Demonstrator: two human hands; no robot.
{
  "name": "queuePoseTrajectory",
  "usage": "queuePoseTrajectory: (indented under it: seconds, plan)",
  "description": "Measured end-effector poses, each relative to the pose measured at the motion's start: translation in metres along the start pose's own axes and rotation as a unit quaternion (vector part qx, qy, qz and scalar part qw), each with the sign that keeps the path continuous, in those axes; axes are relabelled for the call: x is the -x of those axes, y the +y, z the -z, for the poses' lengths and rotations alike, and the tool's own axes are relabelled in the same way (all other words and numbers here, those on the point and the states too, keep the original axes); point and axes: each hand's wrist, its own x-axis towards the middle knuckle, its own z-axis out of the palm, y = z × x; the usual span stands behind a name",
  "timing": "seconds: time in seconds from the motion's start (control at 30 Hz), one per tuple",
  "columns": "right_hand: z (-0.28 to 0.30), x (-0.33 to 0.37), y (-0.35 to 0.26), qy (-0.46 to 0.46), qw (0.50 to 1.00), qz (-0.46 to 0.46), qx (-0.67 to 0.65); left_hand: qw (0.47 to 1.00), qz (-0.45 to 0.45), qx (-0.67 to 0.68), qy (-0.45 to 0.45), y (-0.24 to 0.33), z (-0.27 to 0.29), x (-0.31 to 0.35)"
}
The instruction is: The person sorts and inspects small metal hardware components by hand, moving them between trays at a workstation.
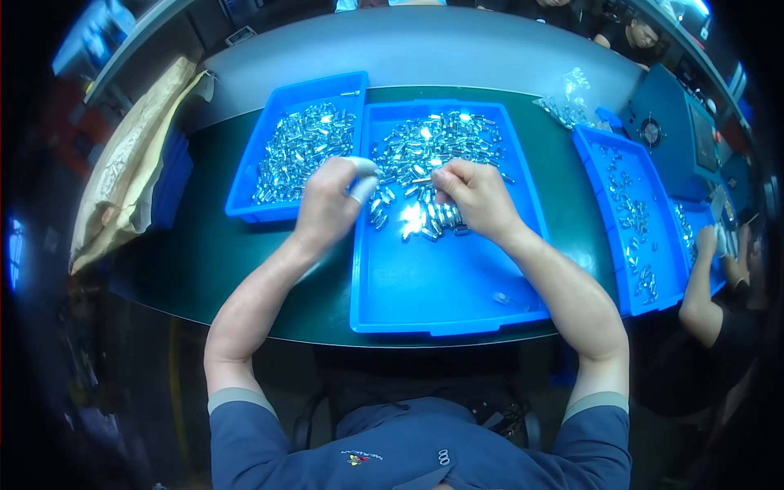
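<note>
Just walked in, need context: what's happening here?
A person is handling small shiny metal parts in a wide blue tray. The right hand is over them; the left hand, with two white-covered fingers, is at the tray's left edge. I can't tell if either grips a part. More parts lie in the narrower tray alongside.

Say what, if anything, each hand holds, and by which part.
It cannot be told: the left hand and right hand are curled, hiding anything held.

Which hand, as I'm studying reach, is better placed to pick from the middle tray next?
Likely the right hand, over metal pieces in the middle tray; the left hand overlaps its left rim.
</note>
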Motion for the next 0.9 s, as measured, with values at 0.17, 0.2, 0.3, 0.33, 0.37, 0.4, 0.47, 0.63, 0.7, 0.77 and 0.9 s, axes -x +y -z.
queuePoseTrajectory:
  seconds: [0.17, 0.2, 0.3, 0.33, 0.37, 0.4, 0.47, 0.63, 0.7, 0.77, 0.9]
  plan:
    - [0.008, -0.008, 0.013, 0.052, 0.997, 0.016, -0.056, 0.988, 0.044, -0.150, -0.003, 0.000, 0.032, -0.018]
    - [0.009, -0.009, 0.014, 0.047, 0.998, 0.016, -0.045, 0.989, -0.013, -0.141, -0.041, 0.007, 0.030, -0.015]
    - [0.010, -0.008, 0.010, 0.040, 0.998, 0.004, -0.040, 0.968, -0.096, -0.133, -0.189, 0.025, 0.012, -0.008]
    - [0.009, -0.007, 0.008, 0.039, 0.998, -0.001, -0.047, 0.955, -0.105, -0.168, -0.221, 0.029, 0.007, -0.007]
    - [0.008, -0.006, 0.007, 0.038, 0.998, -0.002, -0.048, 0.939, -0.114, -0.202, -0.253, 0.032, 0.004, -0.006]
    - [0.006, -0.005, 0.007, 0.034, 0.998, 0.003, -0.044, 0.939, -0.116, -0.202, -0.255, 0.032, 0.002, -0.008]
    - [0.003, -0.003, 0.005, 0.024, 0.998, 0.018, -0.051, 0.922, -0.115, -0.214, -0.302, 0.031, -0.001, -0.012]
    - [0.001, -0.001, 0.003, 0.001, 0.999, 0.041, -0.020, 0.964, -0.108, -0.096, -0.222, 0.028, -0.010, -0.004]
    - [0.001, -0.001, 0.003, -0.020, 0.999, 0.041, 0.015, 0.981, -0.058, -0.042, -0.179, 0.032, -0.012, -0.003]
    - [-0.001, -0.001, 0.004, -0.022, 0.999, 0.045, 0.018, 0.981, 0.066, -0.002, -0.185, 0.032, -0.013, -0.001]
    - [-0.002, 0.001, 0.003, -0.046, 0.997, 0.036, 0.046, 0.992, 0.024, 0.019, -0.125, 0.032, -0.020, 0.003]
